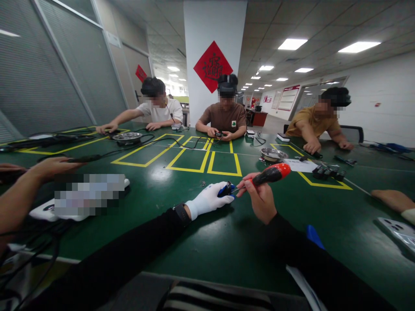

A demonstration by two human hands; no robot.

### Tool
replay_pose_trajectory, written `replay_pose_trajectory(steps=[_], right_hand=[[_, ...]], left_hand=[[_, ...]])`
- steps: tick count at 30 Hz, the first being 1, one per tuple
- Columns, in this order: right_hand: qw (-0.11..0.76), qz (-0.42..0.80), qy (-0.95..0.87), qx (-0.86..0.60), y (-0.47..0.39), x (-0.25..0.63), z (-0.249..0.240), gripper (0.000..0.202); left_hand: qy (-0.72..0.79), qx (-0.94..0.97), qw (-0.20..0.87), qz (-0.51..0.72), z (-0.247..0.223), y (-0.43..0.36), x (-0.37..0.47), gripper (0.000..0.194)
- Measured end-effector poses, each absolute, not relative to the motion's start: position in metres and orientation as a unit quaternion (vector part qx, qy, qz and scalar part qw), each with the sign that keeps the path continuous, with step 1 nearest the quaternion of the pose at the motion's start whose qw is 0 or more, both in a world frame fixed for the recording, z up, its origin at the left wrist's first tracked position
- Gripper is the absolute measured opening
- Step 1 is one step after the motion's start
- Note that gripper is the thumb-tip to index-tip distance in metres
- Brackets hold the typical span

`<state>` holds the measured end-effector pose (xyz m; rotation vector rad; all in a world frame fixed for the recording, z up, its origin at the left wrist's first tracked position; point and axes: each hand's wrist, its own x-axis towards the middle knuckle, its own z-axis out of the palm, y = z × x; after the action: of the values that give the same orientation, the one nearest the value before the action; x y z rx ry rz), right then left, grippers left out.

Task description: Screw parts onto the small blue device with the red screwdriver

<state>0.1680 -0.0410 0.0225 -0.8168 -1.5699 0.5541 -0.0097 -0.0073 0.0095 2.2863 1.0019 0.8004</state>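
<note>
My left hand [209,199], in a white glove with blue fingertips, is closed around a small black part [228,187] just above the green table. A screwdriver [271,174] with a red and black handle rests in my bare right hand [259,199], whose fingers pinch it near the shaft. The shaft points left and its tip meets or nearly meets the black part; the exact contact is hidden by my gloved fingers. A few tiny metal pieces [204,184] lie on the table just beyond my left hand.
Yellow tape rectangles [188,168] mark the green table [155,242]. Metal bowls [274,154] [127,138], several black parts [329,172] and a white sheet [296,165] lie farther off. Co-workers sit across and at both sides. A phone [397,233] lies at right, cables [42,242] at left.
</note>
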Motion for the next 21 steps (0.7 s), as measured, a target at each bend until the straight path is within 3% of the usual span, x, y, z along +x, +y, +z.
replay_pose_trajectory(steps=[8, 15, 18, 21], right_hand=[[0.612, 0.172, -0.678, -0.369, -0.043, 0.167, 0.033, 0.016], [0.639, 0.391, -0.608, -0.260, -0.048, 0.152, 0.037, 0.046], [0.644, 0.373, -0.618, -0.255, -0.049, 0.150, 0.034, 0.049], [0.635, 0.321, -0.651, -0.263, -0.050, 0.151, 0.034, 0.038]], left_hand=[[0.407, 0.808, 0.312, 0.290, 0.002, -0.004, -0.008, 0.033], [0.403, 0.816, 0.270, 0.315, 0.001, -0.006, -0.009, 0.029], [0.397, 0.817, 0.276, 0.313, 0.000, -0.005, -0.009, 0.029], [0.402, 0.815, 0.281, 0.309, -0.001, -0.004, -0.008, 0.029]])
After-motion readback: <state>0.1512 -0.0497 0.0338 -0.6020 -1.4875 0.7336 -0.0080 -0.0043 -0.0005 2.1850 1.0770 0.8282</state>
